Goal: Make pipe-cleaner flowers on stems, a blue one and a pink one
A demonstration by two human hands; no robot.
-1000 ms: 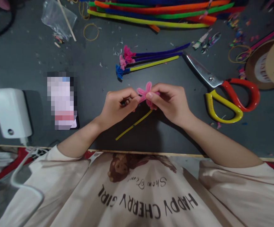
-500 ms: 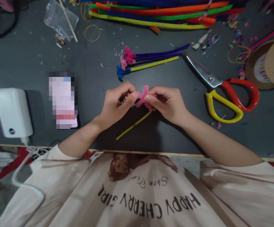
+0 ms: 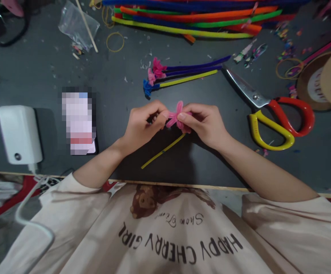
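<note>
A pink pipe-cleaner flower [image 3: 179, 111] with looped petals is between my hands. My left hand [image 3: 147, 123] pinches the tip of its left petal. The thumb and fingers of my right hand [image 3: 204, 123] are closed on the flower's middle and right side, hiding part of it. From below the flower a yellow stem [image 3: 162, 152] slants down to the left. Beyond my hands lie finished-looking flowers: a hot pink one [image 3: 158, 67], a light pink one [image 3: 151, 77] and a blue one [image 3: 147, 88], with purple and yellow stems.
Scissors [image 3: 257, 97] with red and yellow handles lie at right, near cardboard spools [image 3: 311, 85]. Colourful pipe cleaners [image 3: 194, 19] run along the back. A phone [image 3: 80, 123], a white power bank [image 3: 19, 135] with its cable, and a plastic bag [image 3: 75, 26] are at left.
The view has shifted slightly. Both hands keep their pinches on the pink flower, whose upper petal now stands a little more upright and open.
</note>
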